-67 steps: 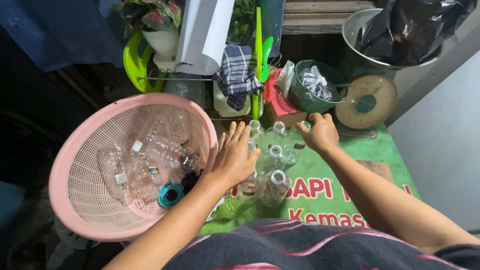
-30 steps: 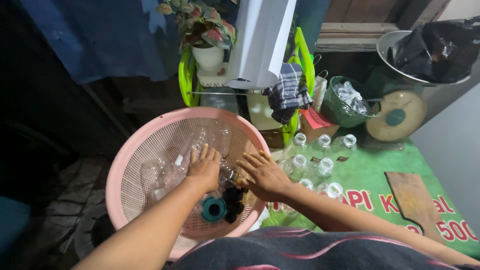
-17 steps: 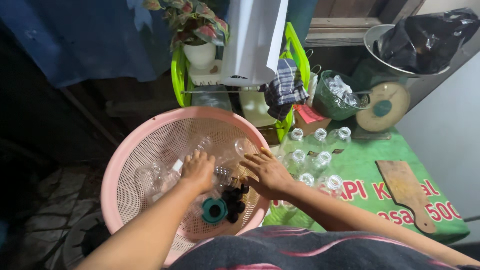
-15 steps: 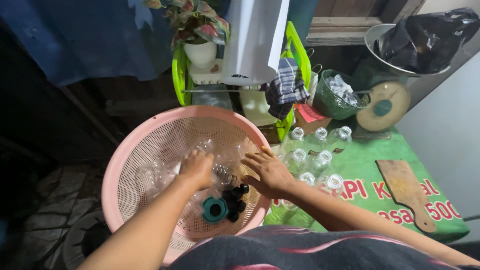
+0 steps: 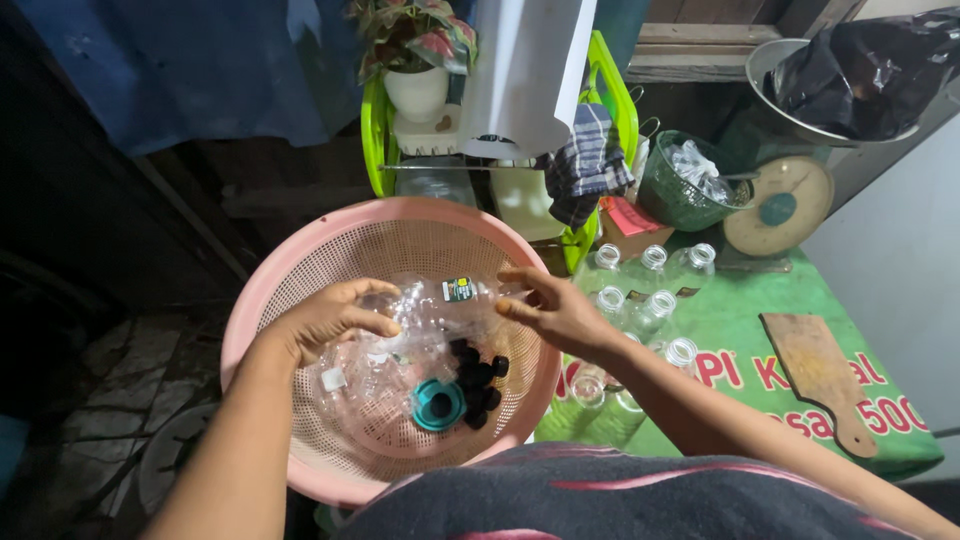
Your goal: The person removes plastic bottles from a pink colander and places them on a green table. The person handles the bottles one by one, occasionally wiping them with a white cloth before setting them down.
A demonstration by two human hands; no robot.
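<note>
Together, the left hand [image 5: 325,322] and right hand [image 5: 555,312] grasp a clear, light, crushable plastic bottle [image 5: 440,300] by its ends over the pink perforated basket [image 5: 300,280].

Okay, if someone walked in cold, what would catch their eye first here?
The big pink basket at centre-left, with the left hand and right hand both on a clear plastic bottle inside it. To its right, uncapped clear bottles stand on a green printed table cover.

Small market stall or home vending workspace: bench [image 5: 800,300] under green printed banner, dial weighing scale [image 5: 778,204], rows of empty clear bottles [image 5: 650,290], wooden cutting board [image 5: 823,375], pink plastic basket [image 5: 300,290], potted plant [image 5: 415,60].
</note>
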